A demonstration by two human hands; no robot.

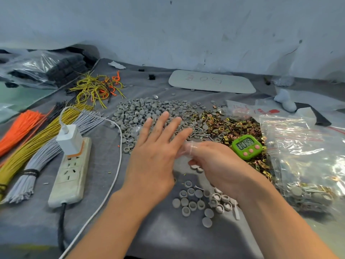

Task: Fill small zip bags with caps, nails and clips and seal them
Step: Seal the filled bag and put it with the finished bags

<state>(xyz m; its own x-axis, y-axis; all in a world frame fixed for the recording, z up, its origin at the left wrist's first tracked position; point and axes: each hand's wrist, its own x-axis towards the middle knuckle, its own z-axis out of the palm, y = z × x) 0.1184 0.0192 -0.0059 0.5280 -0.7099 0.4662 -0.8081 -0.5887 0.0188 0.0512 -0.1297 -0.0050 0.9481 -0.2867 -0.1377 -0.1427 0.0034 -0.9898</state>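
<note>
Head view: the left hand (153,157) is hovering flat, fingers spread and gripping nothing, over the grey caps pile (149,113). The right hand (216,163) is pinching a clear zip bag (183,149), a few caps showing beneath its fingers. Loose caps (199,202) are lying below the wrists. Bare table (104,150) is lying open between power strip (71,172) and hands; filled bags (306,165) are crowding the right edge.
</note>
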